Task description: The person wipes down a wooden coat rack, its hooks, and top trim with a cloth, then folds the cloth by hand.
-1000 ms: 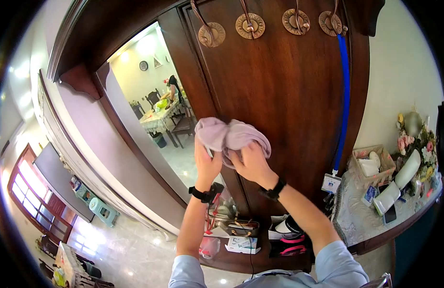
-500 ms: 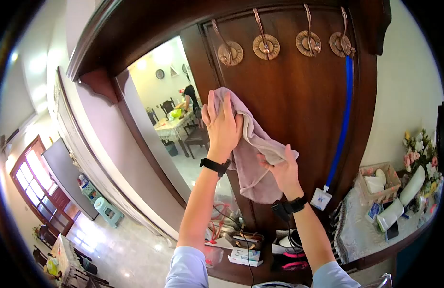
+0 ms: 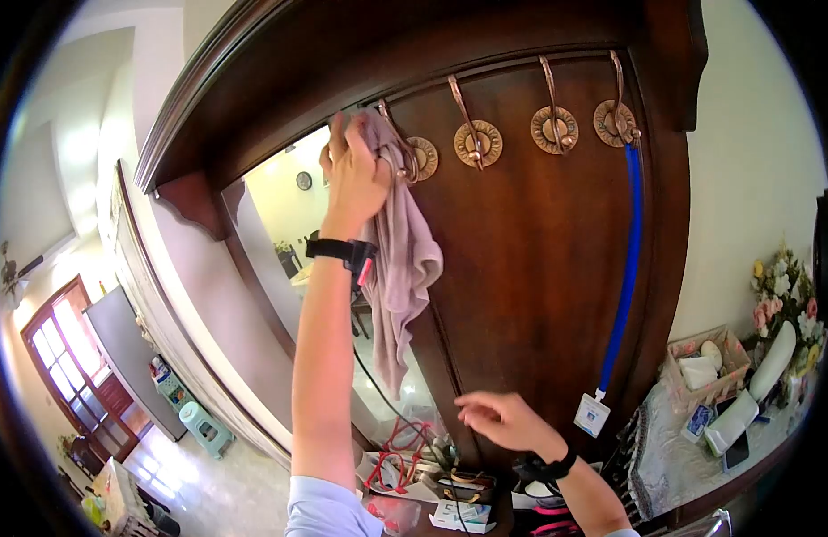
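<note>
My left hand (image 3: 356,183) holds a mauve cloth (image 3: 403,259) up at the top right corner of the mirror (image 3: 280,210), beside the leftmost copper hook (image 3: 423,159). The cloth hangs down in folds from the fingers, past the mirror's edge and over part of the dark wood panel (image 3: 530,259). Lower down, my right hand (image 3: 510,421) is away from the cloth, in front of the panel. Its fingers are partly extended and nothing shows in them.
A blue lanyard (image 3: 627,268) with a badge (image 3: 592,413) hangs from the rightmost hook. Below lie a small box (image 3: 461,516), red cords (image 3: 400,456) and a thin black cable. On the right, a basket (image 3: 707,358), a telephone handset (image 3: 731,425) and flowers (image 3: 781,295) stand on a cloth-covered surface.
My left hand has carried the cloth up and to the left, to the mirror's top corner. My right hand has let go of the cloth and dropped lower.
</note>
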`<act>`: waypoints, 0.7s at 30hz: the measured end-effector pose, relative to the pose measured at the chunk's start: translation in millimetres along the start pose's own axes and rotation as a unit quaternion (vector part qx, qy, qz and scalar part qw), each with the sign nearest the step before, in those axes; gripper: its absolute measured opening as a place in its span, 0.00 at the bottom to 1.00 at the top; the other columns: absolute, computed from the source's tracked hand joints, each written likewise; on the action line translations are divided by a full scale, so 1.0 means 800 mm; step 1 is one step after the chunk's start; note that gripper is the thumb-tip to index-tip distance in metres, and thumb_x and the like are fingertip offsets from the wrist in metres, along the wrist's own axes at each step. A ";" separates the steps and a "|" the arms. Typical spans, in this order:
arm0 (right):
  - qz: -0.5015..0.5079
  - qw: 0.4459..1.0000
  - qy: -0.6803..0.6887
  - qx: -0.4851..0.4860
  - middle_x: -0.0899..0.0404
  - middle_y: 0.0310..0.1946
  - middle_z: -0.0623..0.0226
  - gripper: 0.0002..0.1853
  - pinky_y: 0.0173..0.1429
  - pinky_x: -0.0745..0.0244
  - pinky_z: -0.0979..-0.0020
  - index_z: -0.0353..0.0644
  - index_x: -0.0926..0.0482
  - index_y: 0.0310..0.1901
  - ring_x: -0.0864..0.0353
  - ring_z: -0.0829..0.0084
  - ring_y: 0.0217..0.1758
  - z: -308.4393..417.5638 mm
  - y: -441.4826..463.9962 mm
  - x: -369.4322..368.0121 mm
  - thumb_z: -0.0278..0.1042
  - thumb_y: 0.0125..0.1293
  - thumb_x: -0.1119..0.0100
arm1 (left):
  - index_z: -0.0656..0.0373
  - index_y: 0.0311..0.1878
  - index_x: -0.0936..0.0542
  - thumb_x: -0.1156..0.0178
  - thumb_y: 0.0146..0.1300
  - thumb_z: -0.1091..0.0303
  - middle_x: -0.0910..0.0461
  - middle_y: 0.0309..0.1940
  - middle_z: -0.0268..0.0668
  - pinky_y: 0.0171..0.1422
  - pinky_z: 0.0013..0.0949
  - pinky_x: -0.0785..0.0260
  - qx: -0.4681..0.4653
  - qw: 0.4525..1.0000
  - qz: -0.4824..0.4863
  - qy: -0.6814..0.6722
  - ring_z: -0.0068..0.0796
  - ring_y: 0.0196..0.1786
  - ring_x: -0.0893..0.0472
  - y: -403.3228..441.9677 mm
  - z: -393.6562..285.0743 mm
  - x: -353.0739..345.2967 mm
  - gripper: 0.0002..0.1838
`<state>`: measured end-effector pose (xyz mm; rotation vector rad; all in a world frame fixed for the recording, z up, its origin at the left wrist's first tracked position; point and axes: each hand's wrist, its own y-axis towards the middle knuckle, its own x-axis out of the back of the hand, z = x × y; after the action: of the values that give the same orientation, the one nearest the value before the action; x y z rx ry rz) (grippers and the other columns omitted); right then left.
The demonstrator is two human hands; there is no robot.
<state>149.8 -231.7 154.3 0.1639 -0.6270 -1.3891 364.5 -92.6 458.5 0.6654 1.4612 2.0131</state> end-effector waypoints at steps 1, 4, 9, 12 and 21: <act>0.017 1.000 -0.016 -0.018 0.14 0.41 0.60 0.15 0.49 0.22 0.73 0.37 0.23 0.56 0.15 0.73 0.43 -0.003 -0.011 -0.002 0.31 0.70 0.44 | 0.65 0.67 0.40 0.46 0.57 0.68 0.24 0.57 0.54 0.73 0.56 0.56 0.000 1.000 0.007 0.015 0.52 0.75 0.43 0.009 0.003 0.003 0.33; 0.036 0.997 -0.027 -0.057 0.15 0.38 0.56 0.17 0.46 0.23 0.67 0.36 0.21 0.54 0.15 0.65 0.40 -0.027 -0.038 -0.010 0.37 0.69 0.43 | 0.66 0.65 0.38 0.45 0.55 0.73 0.22 0.53 0.53 0.71 0.54 0.51 -0.016 0.998 -0.006 0.052 0.51 0.72 0.38 0.022 -0.004 0.008 0.32; 0.052 0.995 -0.036 -0.077 0.15 0.37 0.56 0.17 0.45 0.24 0.68 0.35 0.21 0.54 0.16 0.65 0.40 -0.061 -0.070 -0.022 0.37 0.70 0.45 | 0.67 0.63 0.35 0.44 0.52 0.78 0.27 0.56 0.58 0.65 0.52 0.41 -0.002 0.998 -0.022 0.059 0.58 0.61 0.30 0.025 -0.017 0.009 0.31; 0.060 0.993 -0.022 -0.098 0.15 0.38 0.55 0.17 0.45 0.24 0.68 0.35 0.21 0.54 0.16 0.66 0.40 -0.075 -0.086 -0.026 0.38 0.71 0.45 | 0.66 0.60 0.33 0.42 0.50 0.78 0.24 0.52 0.54 0.64 0.51 0.40 0.010 0.998 -0.019 0.056 0.54 0.58 0.28 0.011 -0.021 0.012 0.29; 0.085 0.983 -0.033 -0.159 0.14 0.43 0.59 0.16 0.52 0.22 0.71 0.39 0.21 0.55 0.15 0.69 0.46 -0.099 -0.111 -0.029 0.37 0.71 0.44 | 0.62 0.62 0.33 0.41 0.53 0.77 0.25 0.52 0.51 0.61 0.50 0.41 0.092 0.994 0.056 -0.005 0.54 0.56 0.30 -0.090 -0.061 0.015 0.30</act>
<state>111.6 -247.6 40.2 -0.1879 -0.4541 -1.3125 333.7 -99.8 376.3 0.8496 1.6514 1.9682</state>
